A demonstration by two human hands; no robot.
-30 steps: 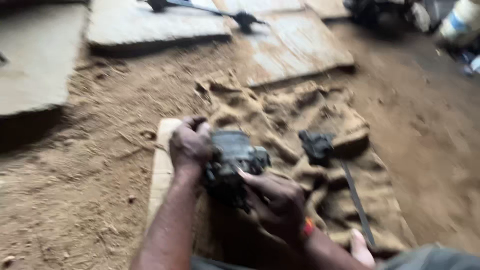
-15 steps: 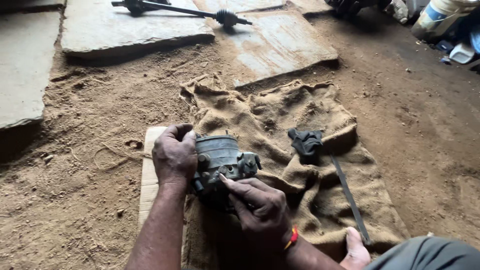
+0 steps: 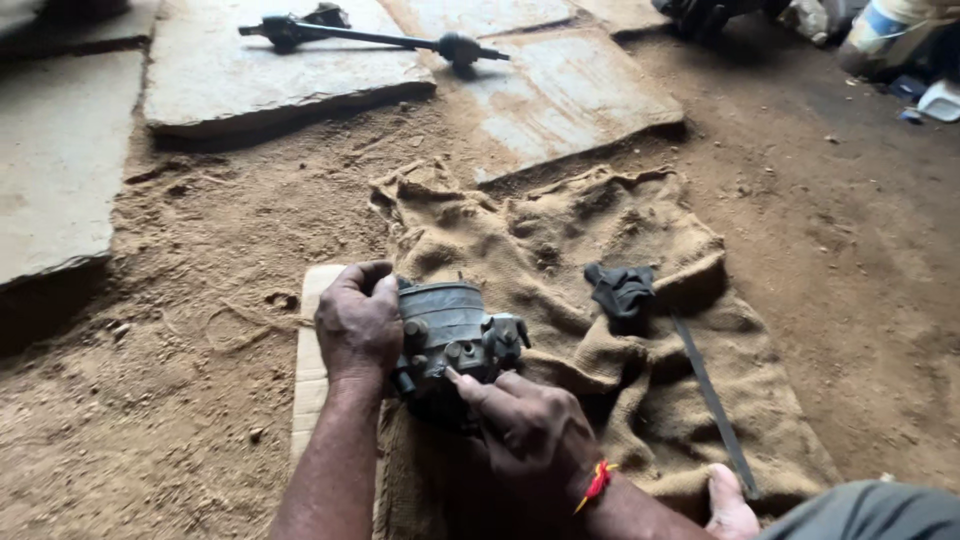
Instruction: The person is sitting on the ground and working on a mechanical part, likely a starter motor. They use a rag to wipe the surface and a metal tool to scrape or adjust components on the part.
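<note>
Left hand (image 3: 358, 325) wraps its fingers around the side of a grey metal carburetor (image 3: 452, 335), held over the burlap sack (image 3: 600, 400) on the dirt floor. Right hand (image 3: 535, 435) fingers curl against the carburetor's front, fingertip on a fitting. Flat metal bar (image 3: 712, 400) lies right on the sack, black rag (image 3: 620, 288) beside.

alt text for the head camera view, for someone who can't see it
A person's left hand grips a grimy grey metal engine part over a burlap sack on a dirt floor, while the right hand presses fingers against its front. A black rag and flat metal bar lie on the sack.
</note>
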